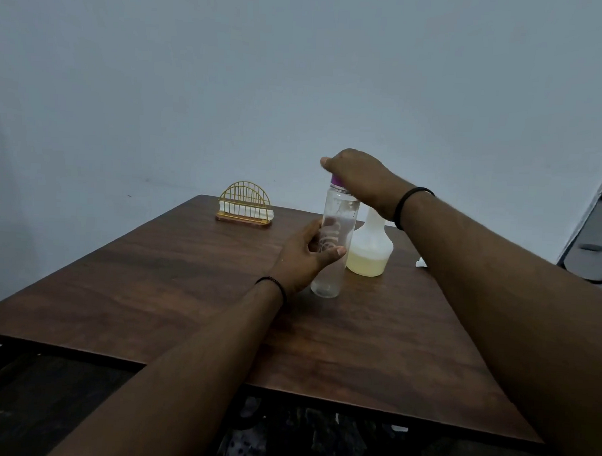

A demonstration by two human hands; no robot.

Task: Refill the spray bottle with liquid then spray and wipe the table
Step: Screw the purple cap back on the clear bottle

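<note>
Now, step: the clear bottle's purple cap (337,181) is being worked, a refill stage by my reading.
Left hand (308,254): wrapped round the clear bottle (335,236), mid-table (150,289).
Right hand (356,176): curled over the cap.
Spray bottle (370,247): just behind, toward the far edge, part-filled with yellowish liquid.
Next: likely refitting the spray head, not in view.

Left hand (305,259) grips clear bottle (333,243); right hand (356,176) covers purple cap (337,181).

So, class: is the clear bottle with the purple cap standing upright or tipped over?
Upright. The clear bottle stands on its base on the table; the left hand holds its side and the right hand covers its purple cap.
</note>
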